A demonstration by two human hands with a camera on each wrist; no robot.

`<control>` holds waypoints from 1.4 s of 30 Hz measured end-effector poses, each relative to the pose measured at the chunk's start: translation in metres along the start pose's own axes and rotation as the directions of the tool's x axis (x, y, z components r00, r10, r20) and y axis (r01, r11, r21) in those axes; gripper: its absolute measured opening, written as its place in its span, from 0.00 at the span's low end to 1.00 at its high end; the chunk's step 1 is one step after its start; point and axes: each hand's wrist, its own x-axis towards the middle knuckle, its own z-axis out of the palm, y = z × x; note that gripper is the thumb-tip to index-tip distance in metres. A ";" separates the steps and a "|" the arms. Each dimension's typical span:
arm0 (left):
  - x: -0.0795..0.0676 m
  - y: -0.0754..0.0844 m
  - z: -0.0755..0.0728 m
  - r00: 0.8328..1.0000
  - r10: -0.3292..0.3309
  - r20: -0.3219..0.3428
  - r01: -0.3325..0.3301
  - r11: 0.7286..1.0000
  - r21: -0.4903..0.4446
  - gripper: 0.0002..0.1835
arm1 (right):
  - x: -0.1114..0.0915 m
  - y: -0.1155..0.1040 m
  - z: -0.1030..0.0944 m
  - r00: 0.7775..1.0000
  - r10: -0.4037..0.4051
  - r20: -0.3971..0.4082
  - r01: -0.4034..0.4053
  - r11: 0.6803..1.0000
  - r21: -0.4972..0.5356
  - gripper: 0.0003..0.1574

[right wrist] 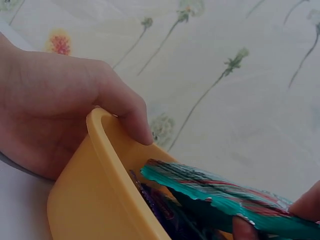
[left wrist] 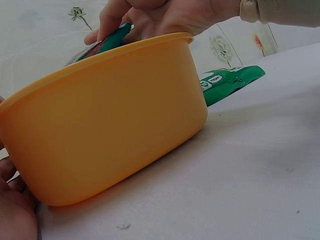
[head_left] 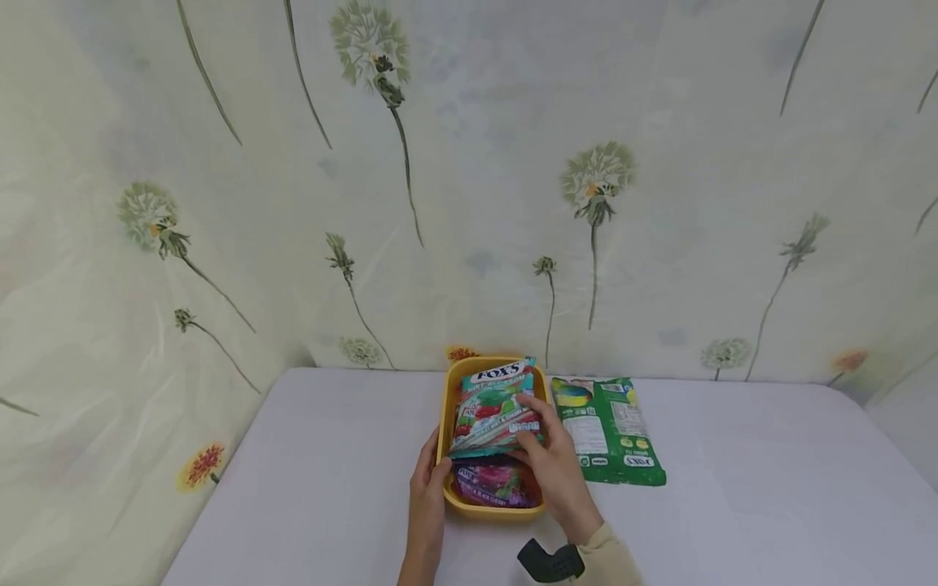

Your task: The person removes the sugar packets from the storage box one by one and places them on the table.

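A yellow plastic tub (left wrist: 115, 120) stands on the table. My left hand (head_left: 428, 492) grips its left side, the thumb hooked over the rim in the right wrist view. With thumb and fingers, my right hand (head_left: 553, 464) pinches the right edge of a teal Fox's candy bag (head_left: 487, 411). That bag lies tilted over the tub's far part, its lower edge raised in the right wrist view. Beneath it in the tub is a purple candy bag (head_left: 494, 483), partly covered by the teal one.
A green Fox's candy bag (head_left: 608, 431) lies flat on the white table (head_left: 740, 472), just right of the tub. Behind the table hangs a dandelion-print sheet (head_left: 484, 187). A black strap (head_left: 551, 561) shows by the right sleeve (head_left: 608, 557).
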 end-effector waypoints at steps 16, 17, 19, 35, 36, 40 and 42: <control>-0.001 0.000 0.002 1.000 -0.021 0.002 0.021 1.000 0.007 0.27 | -0.004 -0.001 -0.003 0.990 0.009 -0.140 -0.002 0.999 0.047 0.29; -0.001 0.000 0.002 1.000 -0.011 0.003 0.011 1.000 0.011 0.27 | -0.004 -0.001 -0.003 0.990 0.007 -0.142 0.000 0.999 0.047 0.29; 0.001 0.000 0.002 1.000 -0.004 0.002 0.004 1.000 0.015 0.27 | -0.003 -0.003 -0.005 0.989 0.006 -0.146 0.000 0.999 0.043 0.29; 0.000 0.005 0.002 1.000 0.013 -0.006 -0.013 1.000 -0.017 0.28 | 0.000 -0.009 -0.008 0.990 -0.042 -0.132 0.045 0.999 0.020 0.29; 0.000 0.004 0.002 1.000 0.009 -0.007 -0.009 1.000 -0.017 0.28 | 0.000 -0.009 -0.008 0.990 -0.042 -0.135 0.045 0.999 0.023 0.29; 0.002 0.002 0.001 1.000 -0.005 -0.008 0.005 1.000 -0.014 0.28 | 0.000 -0.008 -0.010 0.988 -0.034 -0.148 0.038 0.999 0.024 0.29; 0.002 0.001 0.001 1.000 -0.007 -0.010 0.007 1.000 -0.011 0.28 | 0.000 -0.008 -0.011 0.988 -0.033 -0.153 0.038 0.999 0.025 0.29</control>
